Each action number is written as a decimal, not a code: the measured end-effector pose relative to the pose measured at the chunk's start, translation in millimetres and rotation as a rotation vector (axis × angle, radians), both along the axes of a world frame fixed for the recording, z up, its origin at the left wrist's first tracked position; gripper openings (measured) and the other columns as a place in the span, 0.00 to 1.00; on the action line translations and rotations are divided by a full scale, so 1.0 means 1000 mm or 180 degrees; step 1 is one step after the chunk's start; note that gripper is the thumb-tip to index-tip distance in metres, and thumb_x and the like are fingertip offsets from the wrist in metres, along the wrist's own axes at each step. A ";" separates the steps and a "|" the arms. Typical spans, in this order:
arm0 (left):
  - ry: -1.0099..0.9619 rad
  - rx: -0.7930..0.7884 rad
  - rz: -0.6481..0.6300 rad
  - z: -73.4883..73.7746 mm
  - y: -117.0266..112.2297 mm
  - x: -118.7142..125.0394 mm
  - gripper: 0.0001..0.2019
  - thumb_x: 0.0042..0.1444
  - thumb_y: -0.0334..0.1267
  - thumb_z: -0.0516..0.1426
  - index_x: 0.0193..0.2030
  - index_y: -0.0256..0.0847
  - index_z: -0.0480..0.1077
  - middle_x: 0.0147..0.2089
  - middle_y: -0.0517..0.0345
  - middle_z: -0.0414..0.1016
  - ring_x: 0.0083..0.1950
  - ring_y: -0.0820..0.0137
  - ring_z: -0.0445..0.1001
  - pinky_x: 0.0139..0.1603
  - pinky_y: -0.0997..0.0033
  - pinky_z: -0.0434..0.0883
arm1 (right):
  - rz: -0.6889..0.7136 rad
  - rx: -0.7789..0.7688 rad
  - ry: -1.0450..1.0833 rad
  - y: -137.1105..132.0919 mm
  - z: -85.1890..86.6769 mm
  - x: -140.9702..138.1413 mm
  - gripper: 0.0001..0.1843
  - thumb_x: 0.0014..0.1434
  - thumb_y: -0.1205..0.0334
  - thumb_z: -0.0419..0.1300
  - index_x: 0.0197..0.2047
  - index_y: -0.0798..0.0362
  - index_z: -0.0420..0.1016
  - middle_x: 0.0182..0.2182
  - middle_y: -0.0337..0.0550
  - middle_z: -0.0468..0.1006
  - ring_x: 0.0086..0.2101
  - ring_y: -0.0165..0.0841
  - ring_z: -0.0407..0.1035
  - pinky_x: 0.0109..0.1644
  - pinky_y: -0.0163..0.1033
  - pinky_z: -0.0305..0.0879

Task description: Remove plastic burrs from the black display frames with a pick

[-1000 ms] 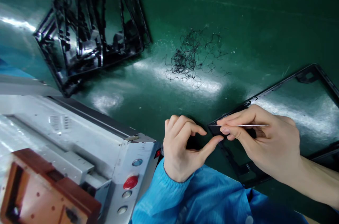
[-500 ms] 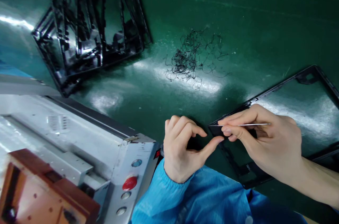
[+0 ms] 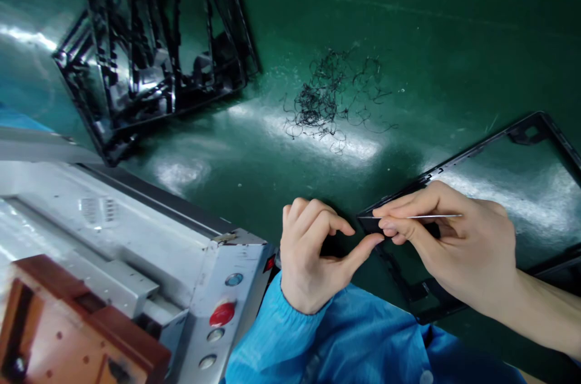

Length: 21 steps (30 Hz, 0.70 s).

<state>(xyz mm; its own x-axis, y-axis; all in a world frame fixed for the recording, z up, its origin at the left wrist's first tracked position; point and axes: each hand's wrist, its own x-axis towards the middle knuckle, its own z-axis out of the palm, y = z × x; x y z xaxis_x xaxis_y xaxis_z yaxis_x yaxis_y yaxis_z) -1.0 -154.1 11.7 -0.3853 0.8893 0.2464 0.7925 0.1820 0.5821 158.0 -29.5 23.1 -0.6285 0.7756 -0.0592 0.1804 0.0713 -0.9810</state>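
Observation:
My right hand (image 3: 458, 245) pinches a thin, straight metal tool (image 3: 433, 215) between thumb and fingers. Seen edge-on, it could be a blade or tweezers; I cannot tell which. Its tip points left, over the near left corner of a black rectangular plastic frame (image 3: 481, 149) under the hand. My left hand (image 3: 315, 257) is just left of that corner, thumb and index finger apart with nothing between them, the other fingers curled. Whether the left hand touches the frame, I cannot tell. A blue sleeve covers the left wrist.
A tangle of fine black plastic shavings (image 3: 318, 100) lies on the glossy green table (image 3: 254, 172). Several black frames (image 3: 175, 39) are piled at the back left. A grey machine housing (image 3: 245, 299) with a red button (image 3: 222, 314) and an orange-brown block (image 3: 131, 335) stand at the left.
Almost nothing differs. My right hand and the metal tool have shifted very slightly downward in the picture; my left hand stays where it was.

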 end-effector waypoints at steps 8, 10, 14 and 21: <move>0.0017 0.0005 -0.0029 0.000 0.000 0.000 0.18 0.59 0.45 0.73 0.32 0.43 0.69 0.30 0.63 0.69 0.35 0.66 0.67 0.41 0.60 0.60 | 0.0025 -0.0032 -0.0043 0.000 0.002 0.001 0.10 0.67 0.72 0.69 0.38 0.44 0.81 0.39 0.29 0.89 0.36 0.30 0.86 0.37 0.28 0.84; 0.0018 0.0005 -0.0045 0.000 0.000 0.000 0.18 0.59 0.44 0.73 0.32 0.43 0.69 0.30 0.62 0.69 0.35 0.66 0.67 0.41 0.60 0.60 | 0.0017 -0.0061 -0.0010 0.001 0.001 0.001 0.09 0.67 0.71 0.69 0.38 0.45 0.81 0.40 0.29 0.89 0.35 0.28 0.85 0.38 0.27 0.84; 0.0036 0.0018 -0.0052 0.000 0.000 0.000 0.18 0.59 0.44 0.73 0.32 0.43 0.69 0.30 0.62 0.69 0.35 0.66 0.66 0.41 0.60 0.59 | 0.0026 -0.0032 -0.0024 0.000 0.001 0.000 0.10 0.67 0.71 0.69 0.38 0.45 0.80 0.40 0.26 0.88 0.37 0.26 0.85 0.39 0.24 0.83; 0.0028 0.0005 -0.0051 0.000 0.000 0.000 0.18 0.59 0.44 0.73 0.31 0.42 0.69 0.30 0.62 0.69 0.35 0.66 0.66 0.41 0.60 0.59 | 0.0035 -0.0062 -0.0074 0.001 0.001 0.000 0.10 0.67 0.70 0.69 0.39 0.43 0.80 0.40 0.24 0.88 0.37 0.25 0.85 0.37 0.23 0.82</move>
<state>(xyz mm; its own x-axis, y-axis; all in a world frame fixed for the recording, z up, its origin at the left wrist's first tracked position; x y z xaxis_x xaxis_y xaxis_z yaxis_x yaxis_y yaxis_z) -1.0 -154.0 11.7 -0.3687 0.8950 0.2512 0.8004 0.1683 0.5753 158.1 -28.9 24.5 -0.6353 0.7671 -0.0889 0.2025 0.0544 -0.9778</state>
